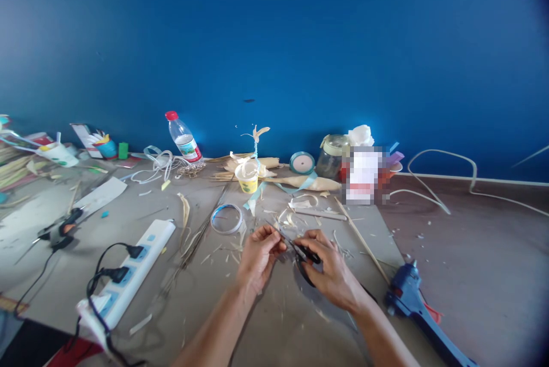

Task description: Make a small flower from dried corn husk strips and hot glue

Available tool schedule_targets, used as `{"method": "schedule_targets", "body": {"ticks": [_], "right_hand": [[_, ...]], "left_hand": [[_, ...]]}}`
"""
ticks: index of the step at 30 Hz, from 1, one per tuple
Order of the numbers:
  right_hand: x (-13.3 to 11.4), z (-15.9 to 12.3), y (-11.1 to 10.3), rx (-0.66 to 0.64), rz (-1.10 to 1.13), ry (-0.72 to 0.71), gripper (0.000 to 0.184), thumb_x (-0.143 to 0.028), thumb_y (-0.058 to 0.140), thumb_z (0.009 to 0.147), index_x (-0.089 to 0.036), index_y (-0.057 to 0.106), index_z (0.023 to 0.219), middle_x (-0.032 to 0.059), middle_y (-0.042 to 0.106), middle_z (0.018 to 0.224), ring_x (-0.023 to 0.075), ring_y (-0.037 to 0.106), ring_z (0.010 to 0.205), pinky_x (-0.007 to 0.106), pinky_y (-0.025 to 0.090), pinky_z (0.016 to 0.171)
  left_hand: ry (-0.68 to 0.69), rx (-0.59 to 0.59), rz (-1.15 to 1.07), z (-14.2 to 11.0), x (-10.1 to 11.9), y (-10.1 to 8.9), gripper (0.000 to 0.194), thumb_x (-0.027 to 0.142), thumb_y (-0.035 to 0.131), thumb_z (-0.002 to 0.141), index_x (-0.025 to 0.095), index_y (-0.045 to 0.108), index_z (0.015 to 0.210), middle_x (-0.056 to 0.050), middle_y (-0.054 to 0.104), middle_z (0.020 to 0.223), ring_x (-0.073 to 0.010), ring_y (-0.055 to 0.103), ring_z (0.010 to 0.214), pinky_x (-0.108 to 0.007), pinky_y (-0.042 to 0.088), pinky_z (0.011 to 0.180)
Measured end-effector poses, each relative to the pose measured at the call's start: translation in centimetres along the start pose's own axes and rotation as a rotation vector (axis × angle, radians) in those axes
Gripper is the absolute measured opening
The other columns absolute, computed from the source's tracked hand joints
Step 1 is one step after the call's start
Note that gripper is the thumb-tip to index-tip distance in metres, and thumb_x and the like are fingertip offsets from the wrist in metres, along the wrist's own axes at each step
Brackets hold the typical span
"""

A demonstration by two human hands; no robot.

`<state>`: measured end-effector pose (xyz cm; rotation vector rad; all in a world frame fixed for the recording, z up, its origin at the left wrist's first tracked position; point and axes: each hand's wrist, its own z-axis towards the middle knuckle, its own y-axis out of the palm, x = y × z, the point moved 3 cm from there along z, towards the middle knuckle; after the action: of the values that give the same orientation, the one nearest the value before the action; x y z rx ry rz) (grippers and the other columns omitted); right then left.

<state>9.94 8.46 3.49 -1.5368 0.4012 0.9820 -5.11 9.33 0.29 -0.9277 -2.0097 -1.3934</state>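
Observation:
My right hand (pixel 328 267) grips a pair of scissors (pixel 309 254) by their black handles, blades pointing up and left. Close by, my left hand (pixel 261 255) is closed with thumb and fingertips pinched together at the blade tips. Whatever lies in that pinch is too small to make out. Scraps of pale dried husk (pixel 291 218) are scattered just beyond both hands. Behind them stands a small yellow-and-white cup (pixel 247 177) with a blue-wrapped stem (pixel 256 152) rising from it, topped by pale petals. A roll of tape (pixel 226 219) lies flat to the left of the cup's front.
On the left, a white power strip (pixel 137 270) has black plugs and cords, with a soldering-iron-like tool (pixel 62 230) beyond. A blue glue gun (pixel 418 304) lies at right. Along the wall stand a bottle (pixel 184 138), a ribbon spool (pixel 302 163) and a jar (pixel 333 156).

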Motion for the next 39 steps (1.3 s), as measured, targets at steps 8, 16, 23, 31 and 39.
{"method": "schedule_targets", "body": {"ticks": [8,16,23,31,39], "right_hand": [[0.6,0.0,0.4,-0.003,0.011,-0.016,0.036,-0.012,0.049,0.07,-0.023,0.063,0.101,0.0057,0.055,0.1,0.0188,0.053,0.085,0.034,0.04,0.082],[1.2,0.1,0.7,-0.032,0.056,-0.009,0.035,-0.013,0.049,0.071,-0.023,0.062,0.102,0.0051,0.054,0.1,0.019,0.053,0.089,0.034,0.04,0.084],[1.6,0.1,0.9,-0.049,0.09,-0.004,0.035,-0.011,0.048,0.071,-0.022,0.062,0.101,0.0044,0.054,0.099,0.0175,0.053,0.087,0.033,0.04,0.084],[1.9,0.4,0.2,0.069,0.204,0.03,0.028,-0.018,0.053,0.073,-0.019,0.062,0.099,0.0057,0.056,0.098,0.017,0.054,0.082,0.03,0.043,0.077],[1.9,0.2,-0.7,0.13,0.251,0.015,0.026,-0.025,0.057,0.075,-0.02,0.061,0.099,0.0072,0.055,0.102,0.0193,0.053,0.09,0.032,0.042,0.082]], "left_hand": [[-0.001,0.049,0.07,-0.2,0.4,0.1,0.028,0.026,0.078,0.055,0.013,0.054,0.059,0.005,0.054,0.051,-0.005,0.051,0.044,-0.017,0.039,0.048],[0.007,0.067,0.079,-0.3,0.8,0.4,0.028,0.026,0.079,0.052,0.012,0.055,0.059,0.004,0.055,0.051,-0.004,0.049,0.042,-0.016,0.037,0.045],[0.003,0.057,0.078,-0.2,0.7,0.3,0.025,0.024,0.079,0.053,0.012,0.057,0.058,0.003,0.055,0.05,-0.0042,0.048,0.043,-0.016,0.036,0.045],[-0.002,0.025,0.089,-0.1,0.6,0.2,0.024,0.025,0.077,0.056,0.012,0.059,0.065,0.002,0.059,0.059,-0.0041,0.049,0.045,-0.017,0.037,0.048],[0.0,0.023,0.111,-0.3,0.7,0.3,0.025,0.026,0.077,0.057,0.012,0.06,0.069,0.001,0.06,0.064,-0.0045,0.05,0.046,-0.018,0.039,0.05]]}}
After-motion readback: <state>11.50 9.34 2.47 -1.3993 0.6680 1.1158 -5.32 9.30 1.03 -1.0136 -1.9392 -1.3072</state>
